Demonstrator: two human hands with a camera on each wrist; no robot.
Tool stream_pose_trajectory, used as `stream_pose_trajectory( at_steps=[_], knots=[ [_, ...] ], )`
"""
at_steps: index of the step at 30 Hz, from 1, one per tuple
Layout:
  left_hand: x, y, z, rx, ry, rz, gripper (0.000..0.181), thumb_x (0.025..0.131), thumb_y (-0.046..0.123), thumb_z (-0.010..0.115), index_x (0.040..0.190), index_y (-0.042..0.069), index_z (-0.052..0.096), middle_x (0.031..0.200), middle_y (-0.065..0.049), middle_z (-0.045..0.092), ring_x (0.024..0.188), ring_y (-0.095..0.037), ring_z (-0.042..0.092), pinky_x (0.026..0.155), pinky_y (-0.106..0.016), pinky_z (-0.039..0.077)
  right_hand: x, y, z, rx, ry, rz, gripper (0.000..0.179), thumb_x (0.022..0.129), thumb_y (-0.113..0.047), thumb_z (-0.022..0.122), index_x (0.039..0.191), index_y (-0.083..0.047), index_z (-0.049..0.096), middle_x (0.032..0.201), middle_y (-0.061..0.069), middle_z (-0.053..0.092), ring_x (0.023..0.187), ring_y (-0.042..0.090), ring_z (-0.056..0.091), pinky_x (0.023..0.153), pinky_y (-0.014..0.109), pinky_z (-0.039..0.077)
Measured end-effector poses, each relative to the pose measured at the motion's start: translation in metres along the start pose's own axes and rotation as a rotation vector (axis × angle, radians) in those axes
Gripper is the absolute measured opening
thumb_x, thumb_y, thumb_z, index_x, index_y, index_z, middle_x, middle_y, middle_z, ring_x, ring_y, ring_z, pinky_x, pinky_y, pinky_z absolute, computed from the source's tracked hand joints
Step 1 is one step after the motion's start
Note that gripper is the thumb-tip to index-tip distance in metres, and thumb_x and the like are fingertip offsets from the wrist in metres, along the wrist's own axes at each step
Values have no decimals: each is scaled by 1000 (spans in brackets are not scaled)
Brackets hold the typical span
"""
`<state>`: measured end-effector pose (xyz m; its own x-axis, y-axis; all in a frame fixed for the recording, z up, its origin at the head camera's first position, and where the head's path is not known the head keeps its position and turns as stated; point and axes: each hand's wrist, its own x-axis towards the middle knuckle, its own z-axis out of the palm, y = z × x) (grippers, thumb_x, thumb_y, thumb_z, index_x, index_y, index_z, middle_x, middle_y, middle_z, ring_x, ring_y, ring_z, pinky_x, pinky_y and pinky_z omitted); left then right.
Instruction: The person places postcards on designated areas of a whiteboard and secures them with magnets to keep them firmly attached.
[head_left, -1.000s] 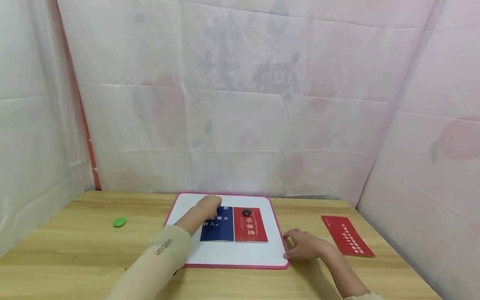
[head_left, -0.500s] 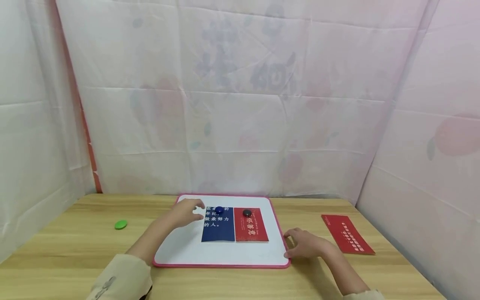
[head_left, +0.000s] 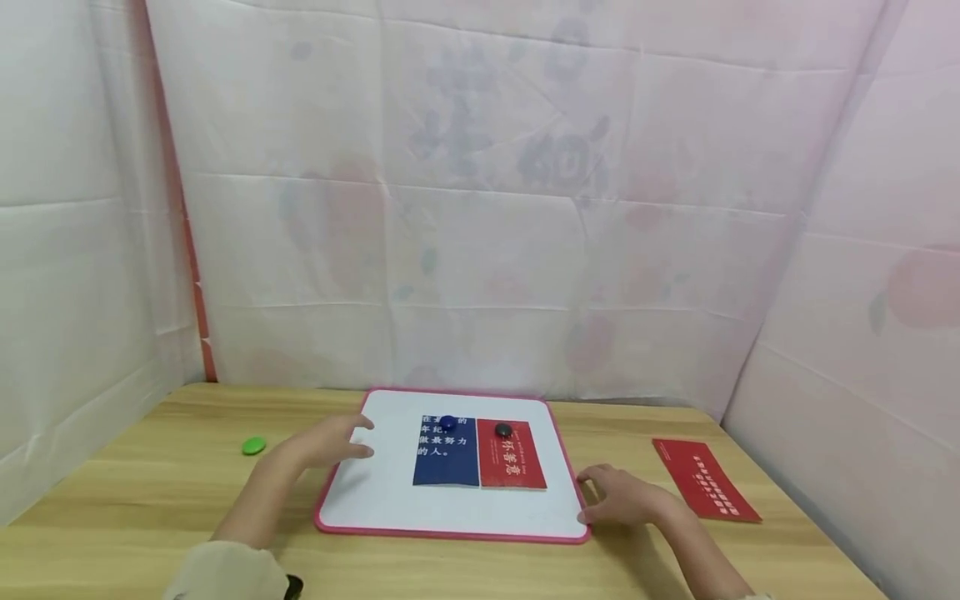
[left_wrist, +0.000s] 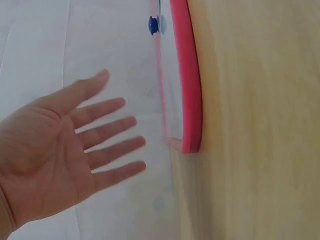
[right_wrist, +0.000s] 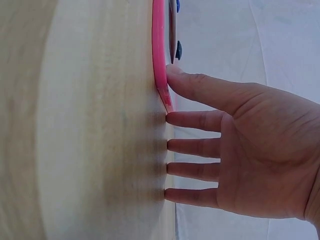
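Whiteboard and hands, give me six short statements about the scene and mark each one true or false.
1. The green disc lies on the table, off the whiteboard. True.
2. Every card is on the whiteboard. False: a second red card lies on the table to the right.
3. A blue card and a red card lie side by side on the whiteboard. True.
4. The whiteboard carries no discs. False: a blue disc sits on the blue card and a black disc on the red card beside it.
5. The left hand holds nothing. True.
6. Neither of the hands is near the whiteboard. False: the right hand is at its right edge.
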<state>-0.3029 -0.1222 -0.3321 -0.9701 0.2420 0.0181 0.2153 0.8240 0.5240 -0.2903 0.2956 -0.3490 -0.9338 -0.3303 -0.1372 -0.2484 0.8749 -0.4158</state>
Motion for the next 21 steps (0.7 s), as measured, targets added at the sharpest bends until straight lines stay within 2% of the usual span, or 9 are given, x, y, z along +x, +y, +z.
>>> stream_pose_trajectory(
  at_steps=[5,10,15,21],
  knots=[
    [-5,-13,0,-1,-74,-43,54,79,19,72,125,2,52,119,-18,53,113,-38,46,90,-55,39,-1,-1,0,12,-2,-10,54,74,-23,76,117,0,55,120,18,50,114,41,41,93,61,30],
    [-9,-18,0,22,-137,-73,58,76,16,74,127,-1,50,124,-22,49,118,-42,39,95,-57,31,-1,2,-1,25,-4,-28,54,75,-23,76,117,1,54,120,19,49,115,42,39,94,61,29],
    [-11,-18,2,28,-138,-110,56,76,11,74,126,0,52,122,-21,51,116,-41,41,95,-56,32,-1,4,-1,23,-17,-11,55,75,-26,75,119,0,54,120,19,49,115,43,39,93,62,29],
    [-12,-18,1,9,-128,-150,61,75,11,75,128,-3,48,122,-21,50,113,-38,43,96,-55,32,0,2,-1,18,-37,21,55,74,-26,75,119,-2,54,120,17,49,112,39,41,92,63,30]
  ],
)
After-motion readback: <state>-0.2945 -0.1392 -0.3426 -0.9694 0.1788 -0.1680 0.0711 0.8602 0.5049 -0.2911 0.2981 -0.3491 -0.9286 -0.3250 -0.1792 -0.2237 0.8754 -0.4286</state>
